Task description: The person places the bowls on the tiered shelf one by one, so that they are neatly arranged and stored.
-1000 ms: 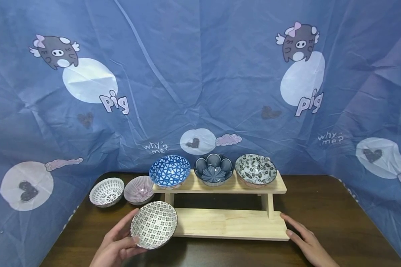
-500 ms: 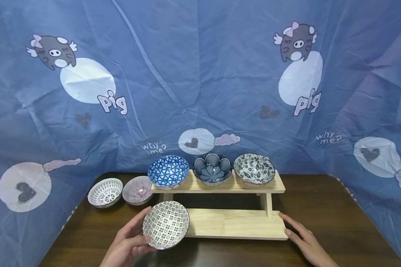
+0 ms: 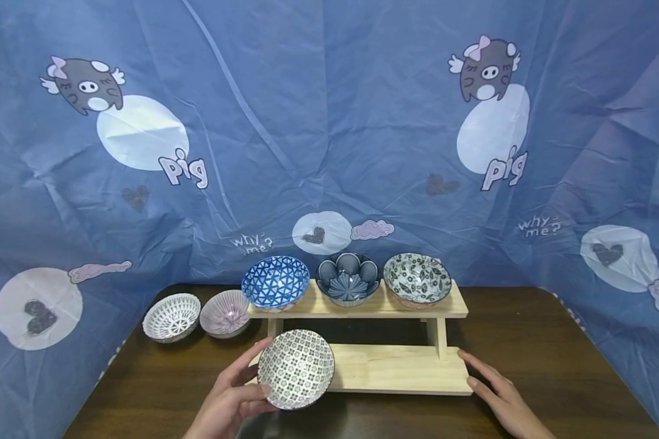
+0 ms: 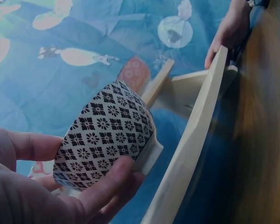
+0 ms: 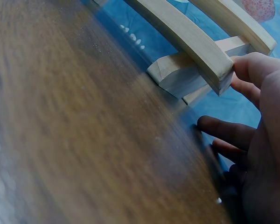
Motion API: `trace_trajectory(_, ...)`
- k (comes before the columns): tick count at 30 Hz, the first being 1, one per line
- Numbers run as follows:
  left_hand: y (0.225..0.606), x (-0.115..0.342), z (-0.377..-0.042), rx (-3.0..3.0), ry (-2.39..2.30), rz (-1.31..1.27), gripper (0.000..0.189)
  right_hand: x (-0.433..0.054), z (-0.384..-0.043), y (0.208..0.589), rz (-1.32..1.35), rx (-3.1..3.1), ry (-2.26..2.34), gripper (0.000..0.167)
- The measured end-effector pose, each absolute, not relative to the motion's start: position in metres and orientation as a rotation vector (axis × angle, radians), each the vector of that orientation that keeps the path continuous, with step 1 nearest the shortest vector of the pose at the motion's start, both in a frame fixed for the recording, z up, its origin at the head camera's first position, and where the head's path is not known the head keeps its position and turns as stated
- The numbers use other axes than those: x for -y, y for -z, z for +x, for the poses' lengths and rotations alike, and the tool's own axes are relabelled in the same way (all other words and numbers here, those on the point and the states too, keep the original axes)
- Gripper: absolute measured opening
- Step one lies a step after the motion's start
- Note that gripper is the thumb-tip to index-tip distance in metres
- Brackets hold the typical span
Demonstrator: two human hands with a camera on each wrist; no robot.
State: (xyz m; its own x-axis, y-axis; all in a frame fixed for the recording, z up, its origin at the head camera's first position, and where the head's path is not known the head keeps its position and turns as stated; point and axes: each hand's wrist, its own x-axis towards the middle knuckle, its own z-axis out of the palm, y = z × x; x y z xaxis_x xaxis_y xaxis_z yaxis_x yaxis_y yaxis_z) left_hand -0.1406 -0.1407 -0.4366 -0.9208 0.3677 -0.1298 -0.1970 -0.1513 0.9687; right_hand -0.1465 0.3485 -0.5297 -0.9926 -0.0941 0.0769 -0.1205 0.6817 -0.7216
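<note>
My left hand [image 3: 232,390] grips a small bowl [image 3: 298,369] with a black-and-white flower-and-diamond pattern, thumb and fingers at its left side. The bowl tilts toward me, overlapping the left part of the lower shelf [image 3: 395,369] in the head view. Its patterned outer wall [image 4: 102,130] and foot show in the left wrist view, above and beside the wooden plank [image 4: 191,135]. At the stand's right end, my right hand [image 3: 502,393] touches the lower shelf's edge with thumb and index finger; its other fingers [image 5: 228,133] extend loosely near the table.
On the upper shelf [image 3: 313,310] stand a blue triangle-patterned bowl [image 3: 276,281], a dark blue petal-patterned bowl [image 3: 348,280] and a leaf-patterned bowl [image 3: 417,279]. A white patterned bowl [image 3: 172,318] and a pinkish striped bowl [image 3: 225,314] rest on the dark table [image 3: 527,341]. Blue cloth [image 3: 362,122] hangs behind.
My left hand has carried the patterned bowl rightward, from the shelf's left end to in front of its left part. My right hand stays at the stand's right end.
</note>
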Motion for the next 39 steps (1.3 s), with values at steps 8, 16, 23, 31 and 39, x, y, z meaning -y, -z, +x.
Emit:
trace_trajectory(8, 0.431, 0.122, -0.141, -1.73, -2.136, 0.209, 0.07, -0.348, -0.147, 0.528, 0.141, 2.88, -1.247, 0.047)
trace_trajectory(16, 0.43, 0.105, -0.143, -1.684, -2.153, 0.188, 0.068, -0.348, -0.147, 0.528, 0.16, 2.87, -1.267, 0.049)
trace_trajectory(23, 0.428, 0.09, -0.144, -1.686, -2.157, 0.19, 0.079, -0.348, -0.147, 0.527, 0.158, 2.88, -1.263, 0.047)
trace_trajectory(31, 0.429, 0.077, -0.145, -1.657, -2.162, 0.186, 0.082, -0.347, -0.146, 0.53, 0.197, 2.837, -1.239, 0.045)
trace_trajectory(39, 0.428, 0.062, -0.148, -1.652, -2.165, 0.181, 0.082, -0.347, -0.145, 0.526, 0.164, 2.865, -1.263, 0.047)
